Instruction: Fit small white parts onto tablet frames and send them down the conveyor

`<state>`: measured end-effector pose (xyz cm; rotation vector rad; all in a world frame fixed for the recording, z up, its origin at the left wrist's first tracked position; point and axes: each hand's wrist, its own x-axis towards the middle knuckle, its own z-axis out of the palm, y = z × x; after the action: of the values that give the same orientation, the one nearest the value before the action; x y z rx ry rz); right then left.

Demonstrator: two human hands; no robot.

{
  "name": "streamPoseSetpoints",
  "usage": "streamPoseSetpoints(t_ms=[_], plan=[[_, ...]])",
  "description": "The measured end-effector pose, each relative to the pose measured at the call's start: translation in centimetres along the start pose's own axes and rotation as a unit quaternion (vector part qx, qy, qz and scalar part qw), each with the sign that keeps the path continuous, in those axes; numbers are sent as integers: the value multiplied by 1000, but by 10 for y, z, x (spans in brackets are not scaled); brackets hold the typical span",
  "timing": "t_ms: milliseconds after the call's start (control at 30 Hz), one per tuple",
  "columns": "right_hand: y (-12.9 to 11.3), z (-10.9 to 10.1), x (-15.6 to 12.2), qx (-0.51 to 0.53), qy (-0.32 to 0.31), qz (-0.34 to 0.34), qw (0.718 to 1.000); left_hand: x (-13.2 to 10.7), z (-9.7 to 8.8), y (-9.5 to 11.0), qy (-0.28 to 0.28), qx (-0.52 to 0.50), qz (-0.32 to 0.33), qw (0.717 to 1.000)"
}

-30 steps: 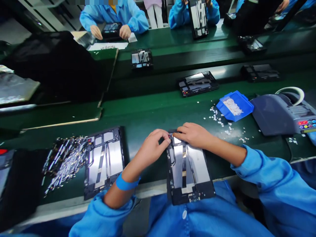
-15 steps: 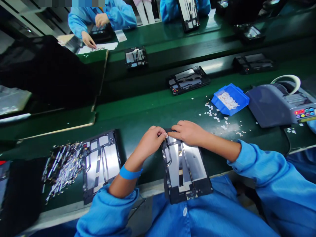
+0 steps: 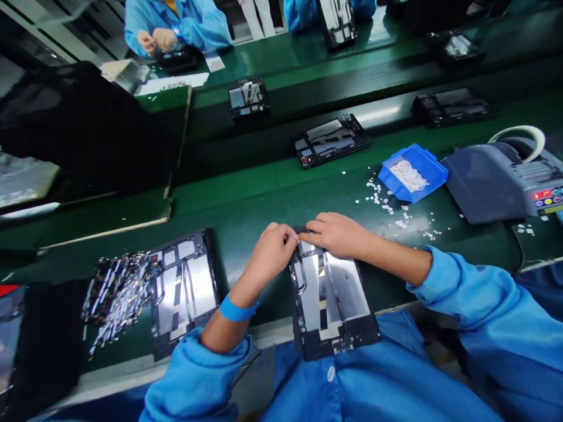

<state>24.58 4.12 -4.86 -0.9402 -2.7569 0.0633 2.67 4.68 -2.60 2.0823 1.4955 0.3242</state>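
An opened tablet (image 3: 357,287), black-framed with silver plates and dark cables inside, lies at the bench's front edge, its near end overhanging. At its far left corner my left hand (image 3: 273,251), with a blue band on the wrist, has thumb and index finger pinched together. Whatever is between them is too small to name. My right hand (image 3: 336,235) rests over the tablet's far edge, fingers bent and index fingertip meeting the left fingertips; its thumb is hidden. Left of my left arm lies a second opened tablet (image 3: 200,287), beside a pile of thin shiny strips (image 3: 118,299).
A blue bin (image 3: 433,176) of small white pieces stands at right, with pieces scattered around it. Beyond it sits a grey tape dispenser (image 3: 488,181). More opened tablets (image 3: 332,139) lie across the green bench. A co-worker's hands (image 3: 158,41) are at the far side.
My hands stay at the tablet's far left corner, almost unmoved. The view has shifted slightly. Across the bench, the co-worker's lower hand has lifted from the white sheet to meet the other.
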Motion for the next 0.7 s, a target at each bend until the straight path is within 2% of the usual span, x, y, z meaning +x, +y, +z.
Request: streamPoseSetpoints(t_ms=[167,267,433,567,700], plan=[[0,1,-1,9,3,2,1000,-5,10,0,46,-10,-32,998],[1,1,-1,15,0,0,1000,-4,18,-5,75,-71,-91,990],[2,-1,-1,2,-11,-4,1000,-5,34,-11,110,-193,-171,960],[-2,-5,3,-11,-28,2,1000,-9,40,-14,106,-247,-168,948],[-8,-8,12,-24,-53,-1,998,-8,38,-18,86,-233,-135,959]])
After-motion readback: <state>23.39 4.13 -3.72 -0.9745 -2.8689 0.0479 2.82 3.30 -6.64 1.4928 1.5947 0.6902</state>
